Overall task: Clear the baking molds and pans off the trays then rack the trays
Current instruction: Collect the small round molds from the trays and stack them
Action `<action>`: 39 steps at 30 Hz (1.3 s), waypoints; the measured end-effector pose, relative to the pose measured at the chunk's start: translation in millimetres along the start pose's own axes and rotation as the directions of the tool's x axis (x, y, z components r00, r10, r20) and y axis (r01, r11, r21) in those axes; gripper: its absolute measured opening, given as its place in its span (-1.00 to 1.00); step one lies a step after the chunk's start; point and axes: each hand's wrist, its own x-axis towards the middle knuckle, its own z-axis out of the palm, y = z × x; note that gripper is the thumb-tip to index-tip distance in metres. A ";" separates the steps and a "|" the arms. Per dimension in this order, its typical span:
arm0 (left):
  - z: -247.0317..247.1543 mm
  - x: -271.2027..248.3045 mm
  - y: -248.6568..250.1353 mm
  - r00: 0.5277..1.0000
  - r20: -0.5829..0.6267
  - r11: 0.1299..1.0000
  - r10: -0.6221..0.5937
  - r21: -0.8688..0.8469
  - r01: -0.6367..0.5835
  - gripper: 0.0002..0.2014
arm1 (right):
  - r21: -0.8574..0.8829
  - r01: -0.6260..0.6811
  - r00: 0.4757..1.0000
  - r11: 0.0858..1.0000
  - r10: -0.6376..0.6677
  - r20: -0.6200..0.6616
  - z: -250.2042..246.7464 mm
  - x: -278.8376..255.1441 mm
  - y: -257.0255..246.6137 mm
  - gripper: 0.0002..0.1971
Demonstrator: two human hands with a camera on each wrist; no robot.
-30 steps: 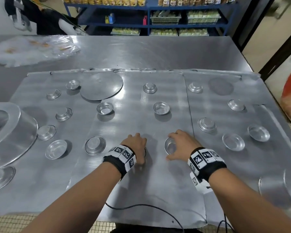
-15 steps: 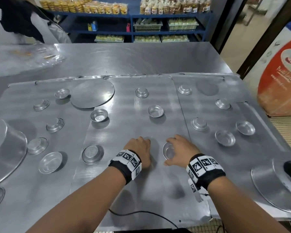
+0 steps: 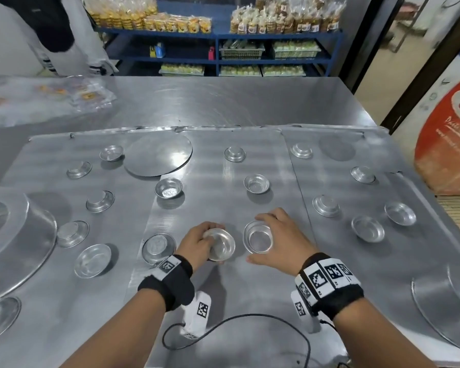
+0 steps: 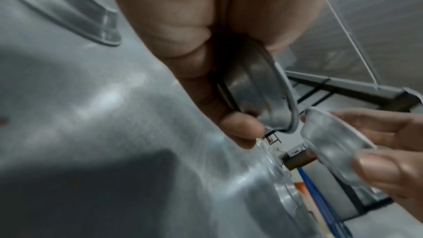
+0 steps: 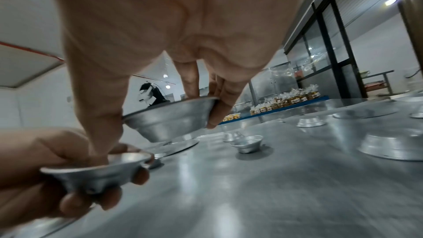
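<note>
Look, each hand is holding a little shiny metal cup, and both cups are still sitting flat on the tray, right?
Not quite. Each hand does hold a small silver metal mold, left hand on one, right hand on the other, but the right wrist view shows both lifted clear of the steel tray.

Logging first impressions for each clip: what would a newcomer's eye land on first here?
The two hands at the near middle: the left hand grips a small metal mold tilted toward the camera, the right hand holds another mold by its rim, both lifted off the tray. Around them, many more small molds dot the trays, some upturned, and a flat round disc lies at the far left.
</note>
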 end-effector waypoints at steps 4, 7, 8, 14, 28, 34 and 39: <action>2.0 -11.9 -6.8 0.997 0.034 0.978 -0.068 -0.193 0.073 -0.75 | 0.053 0.114 0.994 0.992 -0.114 -0.003 9.1 5.0 -24.9 0.01; -1.3 -16.9 -7.8 0.988 -0.002 0.918 -0.151 -0.371 0.140 -0.77 | 0.050 0.175 0.983 0.983 -0.177 0.040 22.2 12.5 -41.4 0.04; -3.7 -18.7 -8.0 0.985 0.005 0.889 -0.171 -0.430 0.157 -0.70 | 0.046 0.193 0.979 0.980 -0.195 0.054 26.7 14.4 -47.0 0.04; -26.9 -32.0 -21.7 0.996 -0.070 0.942 -0.048 -0.336 0.022 -0.79 | -0.028 0.335 0.938 0.942 -0.331 0.104 52.1 25.2 -85.4 -0.02; -123.5 -59.5 -64.1 0.958 -0.275 0.996 0.086 0.000 -0.090 -0.71 | -0.064 0.390 0.870 0.919 -0.344 0.354 86.8 78.5 -138.3 -0.27; -152.3 -63.9 -77.9 0.948 -0.315 0.999 0.049 0.001 -0.051 -0.75 | -0.260 0.390 0.879 0.884 -0.272 0.393 116.9 102.7 -155.0 -0.06; -168.3 -64.8 -86.4 0.951 -0.310 0.999 0.010 0.039 0.002 -0.67 | -0.280 0.356 0.894 0.892 -0.238 0.380 138.6 109.0 -163.6 -0.06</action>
